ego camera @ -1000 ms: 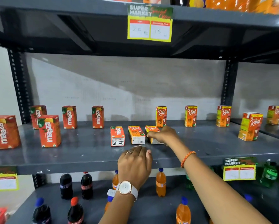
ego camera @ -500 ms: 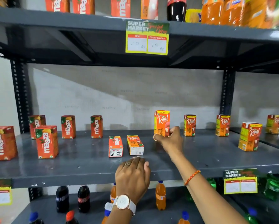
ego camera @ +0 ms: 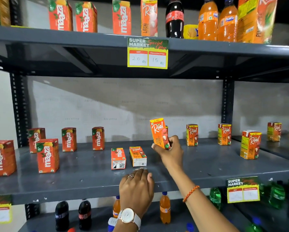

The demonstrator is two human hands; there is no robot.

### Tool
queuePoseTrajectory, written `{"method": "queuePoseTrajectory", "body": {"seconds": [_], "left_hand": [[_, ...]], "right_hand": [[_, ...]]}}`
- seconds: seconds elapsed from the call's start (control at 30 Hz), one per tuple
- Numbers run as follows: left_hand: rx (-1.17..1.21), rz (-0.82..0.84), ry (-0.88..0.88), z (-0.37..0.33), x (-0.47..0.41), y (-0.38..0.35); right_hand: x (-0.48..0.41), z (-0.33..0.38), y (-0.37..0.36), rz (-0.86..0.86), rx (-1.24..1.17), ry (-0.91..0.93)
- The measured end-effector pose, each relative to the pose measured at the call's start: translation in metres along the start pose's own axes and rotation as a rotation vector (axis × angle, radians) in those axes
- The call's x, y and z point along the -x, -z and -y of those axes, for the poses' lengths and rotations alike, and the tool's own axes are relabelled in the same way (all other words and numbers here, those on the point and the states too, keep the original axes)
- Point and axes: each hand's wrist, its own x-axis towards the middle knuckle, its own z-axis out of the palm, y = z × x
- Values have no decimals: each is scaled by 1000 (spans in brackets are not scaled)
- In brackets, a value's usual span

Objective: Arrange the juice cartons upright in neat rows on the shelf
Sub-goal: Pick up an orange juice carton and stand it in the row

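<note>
Middle shelf [ego camera: 199,166] of a grey metal rack, seen from the front. The right hand [ego camera: 171,152] is clamped around the lower half of a Real carton [ego camera: 158,133], holding it clear of the shelf surface, tilted slightly left, label toward the camera; it sits near the shelf's middle, in front of the back row. The left hand [ego camera: 137,186] rests on the shelf's front edge, fingers curled together, gripping nothing; a watch [ego camera: 128,216] is on its wrist.

Two cartons lie on their backs just left of the right hand: a Maaza carton [ego camera: 118,158] and, just beside it, a second Real carton [ego camera: 138,156]. Both are near the shelf's centre, between the front edge and the back row.

Along the back edge stand upright Maaza cartons [ego camera: 98,138] on the left half and upright Real cartons [ego camera: 192,134] on the right half, each well apart from its neighbour. Two more Maaza cartons stand toward the front left corner [ego camera: 47,155], and one Real carton [ego camera: 250,144] stands forward of the back row toward the right end.

A price tag [ego camera: 147,53] hangs from the front edge of the upper shelf, which carries cartons and bottles. Bottles [ego camera: 165,208] stand on the lower shelf.
</note>
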Motion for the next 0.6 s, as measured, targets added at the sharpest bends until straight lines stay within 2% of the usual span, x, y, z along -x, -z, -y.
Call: {"method": "queuePoseTrajectory", "body": {"seconds": [0.37,0.6], "left_hand": [[-60,-9,18,-3,0,3],[22,-15,180,-23,-13,11]], "right_hand": [[21,7,-6,-40,-6,-38],[26,3,11,-62,10,-51]]}}
